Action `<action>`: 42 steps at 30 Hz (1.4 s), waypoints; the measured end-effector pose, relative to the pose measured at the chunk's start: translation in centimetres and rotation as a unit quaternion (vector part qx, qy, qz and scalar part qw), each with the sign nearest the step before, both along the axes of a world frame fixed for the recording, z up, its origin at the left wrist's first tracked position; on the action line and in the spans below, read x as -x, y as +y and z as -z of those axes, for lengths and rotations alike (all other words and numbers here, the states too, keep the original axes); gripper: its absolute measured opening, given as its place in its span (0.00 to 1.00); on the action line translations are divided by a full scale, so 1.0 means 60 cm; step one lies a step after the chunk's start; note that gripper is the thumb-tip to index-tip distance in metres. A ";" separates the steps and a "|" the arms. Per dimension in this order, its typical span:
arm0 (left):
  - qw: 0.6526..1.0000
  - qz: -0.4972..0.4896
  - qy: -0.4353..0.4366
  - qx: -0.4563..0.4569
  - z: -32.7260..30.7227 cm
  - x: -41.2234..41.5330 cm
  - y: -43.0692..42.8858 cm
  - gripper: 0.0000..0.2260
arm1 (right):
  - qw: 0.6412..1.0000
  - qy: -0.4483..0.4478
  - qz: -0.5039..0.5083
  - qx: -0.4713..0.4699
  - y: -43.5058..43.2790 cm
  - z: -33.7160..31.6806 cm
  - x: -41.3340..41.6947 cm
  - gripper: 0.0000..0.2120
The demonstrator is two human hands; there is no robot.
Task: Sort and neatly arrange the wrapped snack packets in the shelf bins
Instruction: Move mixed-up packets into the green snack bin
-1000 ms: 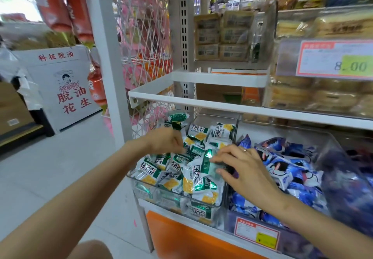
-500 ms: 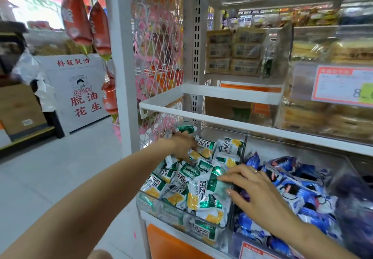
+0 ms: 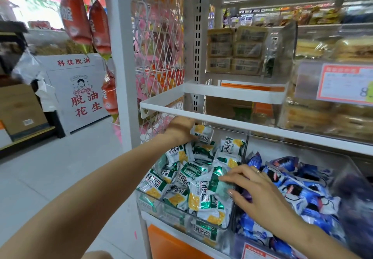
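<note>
Left hand reaches under the shelf rail, gripping a green-and-white packet; right hand rests flat, fingers straight, on the heaped packets. Left fingertips hide behind the packet.

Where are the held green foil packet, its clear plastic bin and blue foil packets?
Green foil packet [image 3: 201,133]: head view, front face.
Clear plastic bin [image 3: 164,211]: head view, front wall.
Blue foil packets [image 3: 308,196]: head view, pile's middle.

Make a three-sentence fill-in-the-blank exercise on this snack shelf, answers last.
The left hand holds a green-and-white packet at the ____ of the clear bin.
The packets in the bin beside it, on the right, are ____.
The right hand wears a ____ on one finger.
Answers: back; blue; ring.
</note>
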State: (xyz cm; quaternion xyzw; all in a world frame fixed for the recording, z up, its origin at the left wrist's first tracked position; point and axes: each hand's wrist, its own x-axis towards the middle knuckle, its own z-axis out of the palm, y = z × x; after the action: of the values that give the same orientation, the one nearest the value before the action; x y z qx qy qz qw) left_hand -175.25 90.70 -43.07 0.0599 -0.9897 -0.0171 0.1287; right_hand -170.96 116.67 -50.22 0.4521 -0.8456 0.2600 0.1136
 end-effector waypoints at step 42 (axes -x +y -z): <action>0.992 -0.044 0.059 -0.107 0.006 0.043 -0.013 0.27 | 0.999 -0.017 -0.023 -0.031 0.001 -0.010 -0.001 0.16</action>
State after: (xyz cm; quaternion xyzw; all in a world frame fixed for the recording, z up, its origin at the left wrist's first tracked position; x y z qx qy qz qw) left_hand -177.85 89.91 -43.44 0.1154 -0.9693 -0.1207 0.1806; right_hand -170.91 116.72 -49.64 0.4704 -0.8444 0.2437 0.0789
